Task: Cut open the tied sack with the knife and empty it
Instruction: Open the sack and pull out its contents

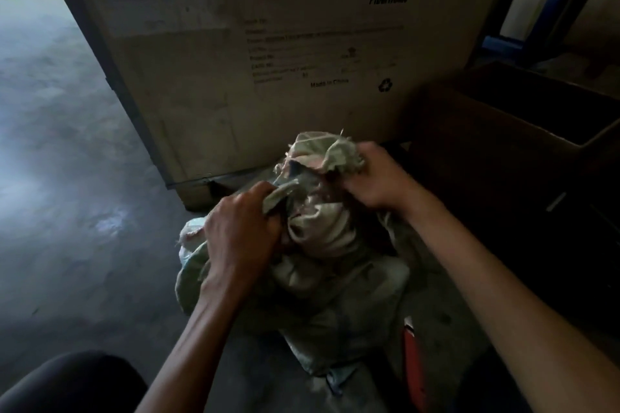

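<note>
A pale green woven sack (339,282) stands on the concrete floor in front of me, its mouth pulled apart. My left hand (243,231) grips the near left edge of the sack's mouth. My right hand (372,178) grips the frayed far right edge and holds it up. Crumpled stuff shows in the gap between my hands; I cannot tell what it is. A red-handled tool (413,365), perhaps the knife, lies on the floor to the right of the sack.
A big cardboard box (268,54) stands just behind the sack. An open dark carton (523,131) sits to the right, with a blue metal frame (550,10) behind it. Bare concrete floor (60,151) stretches to the left. My dark-clothed knee (67,382) is at the lower left.
</note>
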A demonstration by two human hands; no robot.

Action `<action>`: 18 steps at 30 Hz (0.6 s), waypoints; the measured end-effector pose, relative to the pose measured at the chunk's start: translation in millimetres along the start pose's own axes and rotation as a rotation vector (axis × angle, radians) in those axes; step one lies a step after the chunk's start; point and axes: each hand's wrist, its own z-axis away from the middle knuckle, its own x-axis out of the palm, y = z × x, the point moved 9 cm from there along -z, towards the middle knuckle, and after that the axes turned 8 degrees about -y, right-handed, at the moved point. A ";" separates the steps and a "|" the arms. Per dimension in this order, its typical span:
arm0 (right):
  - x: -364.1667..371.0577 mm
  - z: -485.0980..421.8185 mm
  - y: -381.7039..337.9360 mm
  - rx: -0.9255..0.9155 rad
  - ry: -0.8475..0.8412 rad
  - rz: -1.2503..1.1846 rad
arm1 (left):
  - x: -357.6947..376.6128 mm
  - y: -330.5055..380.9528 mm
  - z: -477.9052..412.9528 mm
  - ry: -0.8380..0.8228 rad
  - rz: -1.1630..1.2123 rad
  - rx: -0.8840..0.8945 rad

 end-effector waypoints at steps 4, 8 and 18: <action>-55.6 3.8 9.4 -0.125 0.215 -0.325 | 5.3 -46.3 -12.3 -0.039 0.148 -0.166; -95.9 17.6 31.3 -0.029 0.508 -0.219 | 37.9 -80.3 -18.3 -0.300 0.460 -0.312; -84.9 24.9 46.3 0.233 0.567 -0.244 | 13.4 -35.5 -14.1 -0.544 0.612 0.098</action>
